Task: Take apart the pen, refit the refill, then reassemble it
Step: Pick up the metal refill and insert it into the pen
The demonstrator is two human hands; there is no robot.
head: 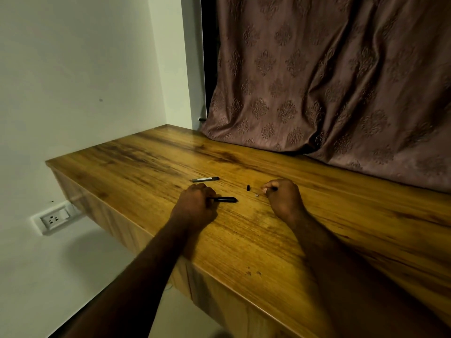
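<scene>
My left hand rests on the wooden table with its fingers closed around a black pen part, whose free end points right. My right hand is closed on a thin dark piece that sticks out near the fingertips; what it is I cannot tell. Between the hands lie a small black cap-like piece and a tiny silvery piece. Farther back a grey barrel with a pale label lies flat on the table.
A brown patterned curtain hangs down to the table's back edge. The table's left edge drops off near a white wall with a socket. The floor shows at the lower left.
</scene>
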